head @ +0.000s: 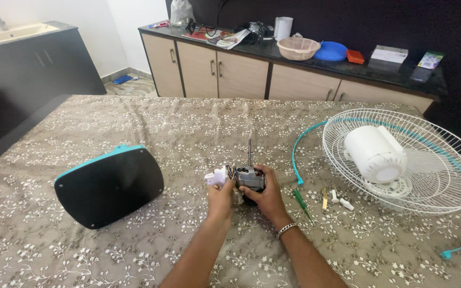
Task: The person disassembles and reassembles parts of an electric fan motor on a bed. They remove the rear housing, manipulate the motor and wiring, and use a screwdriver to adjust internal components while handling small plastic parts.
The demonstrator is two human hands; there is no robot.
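At the far left of the cloth-covered bench [81,256] lies the fan's base [110,185], a dark oval plate with a teal rim, tipped up on its edge and well apart from the work. In the middle, the left hand [220,200] has its fingers closed on a small white plastic piece [215,176] at the left side of the fan motor [249,178]; the right hand [264,196], with a metal bracelet at the wrist, wraps its fingers round the motor body from the right and front, so both hands are shut on the same assembly. The motor is held just above the bench with its steel shaft [249,152] pointing straight up and its copper windings showing between the hands. To work the white piece well, I judge the right hand should keep the motor steady and upright while the left eases the piece squarely, not twisting it against the thin wires beside it; whether it is clipped or screwed cannot be told from here. Just right of the hands lie a green-handled screwdriver [301,201] and a few small loose fittings [337,198], near enough to reach. Further right rests the white wire fan guard [433,181] with a white motor cover [375,153] lying in it, and a teal rim ring [300,146] curving round its edge.
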